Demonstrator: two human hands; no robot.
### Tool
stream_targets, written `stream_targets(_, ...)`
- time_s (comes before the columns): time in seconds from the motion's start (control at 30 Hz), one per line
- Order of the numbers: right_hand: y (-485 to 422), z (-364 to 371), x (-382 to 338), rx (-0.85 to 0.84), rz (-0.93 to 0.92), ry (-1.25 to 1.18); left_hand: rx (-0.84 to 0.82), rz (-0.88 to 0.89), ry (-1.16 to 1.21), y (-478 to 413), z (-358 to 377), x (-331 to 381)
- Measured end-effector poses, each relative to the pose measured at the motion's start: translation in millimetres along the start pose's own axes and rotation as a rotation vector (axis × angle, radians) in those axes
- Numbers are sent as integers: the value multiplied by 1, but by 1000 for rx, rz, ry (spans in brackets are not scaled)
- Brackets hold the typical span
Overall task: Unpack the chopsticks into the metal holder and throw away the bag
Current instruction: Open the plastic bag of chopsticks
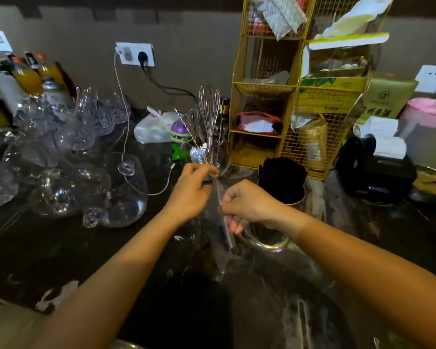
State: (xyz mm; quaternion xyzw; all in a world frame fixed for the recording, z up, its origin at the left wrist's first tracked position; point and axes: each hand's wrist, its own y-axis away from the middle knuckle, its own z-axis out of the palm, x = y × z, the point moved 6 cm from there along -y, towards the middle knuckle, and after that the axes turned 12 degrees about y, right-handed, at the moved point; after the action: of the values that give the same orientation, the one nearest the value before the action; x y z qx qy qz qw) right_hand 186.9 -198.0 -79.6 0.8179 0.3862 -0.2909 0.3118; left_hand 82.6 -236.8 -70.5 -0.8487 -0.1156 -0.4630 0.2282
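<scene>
A narrow clear bag (220, 195) with a dark chopstick inside runs from my left hand (191, 192) down through my right hand (247, 205). My left hand pinches the bag's top end. Lower down, my right hand is closed around the bag, and the chopstick's dark tip (235, 249) sticks out below it. Just right of my right hand stands a metal holder (293, 197) packed with black chopsticks (282, 172). An empty shiny metal cup (269, 241) sits partly hidden under my right wrist.
A jar with a whisk (209, 114) and utensils stands behind my hands. Several glass vessels (68, 182) crowd the left of the dark counter, with a white cable (126, 157) over them. A yellow wire rack (300, 96) stands at the back right, a black device (378, 172) beside it.
</scene>
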Motion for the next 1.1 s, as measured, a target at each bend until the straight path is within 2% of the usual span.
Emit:
stream_targets(0.07,-1,3,5,26,-10,-74,114,-104,127,11,-4,-7)
stream_targets(0.1,-1,4,8,37,-17,-108,86,-178,218,15,0,-12)
stream_targets(0.2,0,9,11,36,-57,-187,-179,-399,466,30,26,-18)
stream_targets(0.27,1,13,13,13,-91,-224,-268,-463,590,36,36,-18)
stream_targets(0.63,2,20,30,-116,-115,-408,-493,-494,686,39,55,-18)
stream_targets(1.1,-9,14,40,-154,-89,-554,-541,-510,782,24,55,-24)
